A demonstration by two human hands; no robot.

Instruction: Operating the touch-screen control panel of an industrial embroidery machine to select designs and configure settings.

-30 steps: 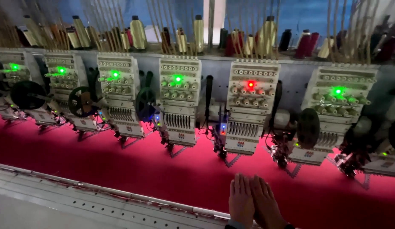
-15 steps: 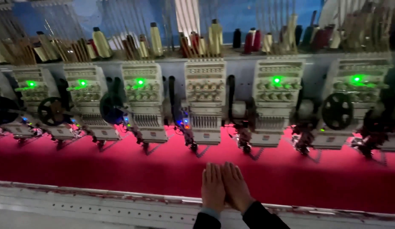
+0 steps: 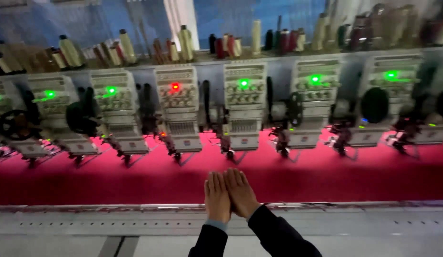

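Head view: your left hand and right hand lie flat, palms down, side by side on the red fabric, inner edges touching and the right slightly overlapping the left. Fingers are straight and together, pointing away from you; neither hand is closed on anything. Dark sleeves cover both forearms, with a strip of lighter cuff showing at your left wrist.

The red fabric stretches well to the left and right of your hands as one long band. Just below your wrists, a pale metal frame rail runs along the cloth's near edge.

Beyond your fingertips stands a row of embroidery heads, white-cased, their needle parts hanging down to the fabric. The head straight ahead of your fingertips shows a green lamp. The next head to the left of your hands shows a red lamp. Further heads to either side glow green. A black handwheel sits far off to the left of your hands.

Above the heads, well beyond your reach as pictured, a shelf holds thread cones in cream, olive, red and dark tones, many of them blurred. Behind them hangs a blue backdrop.
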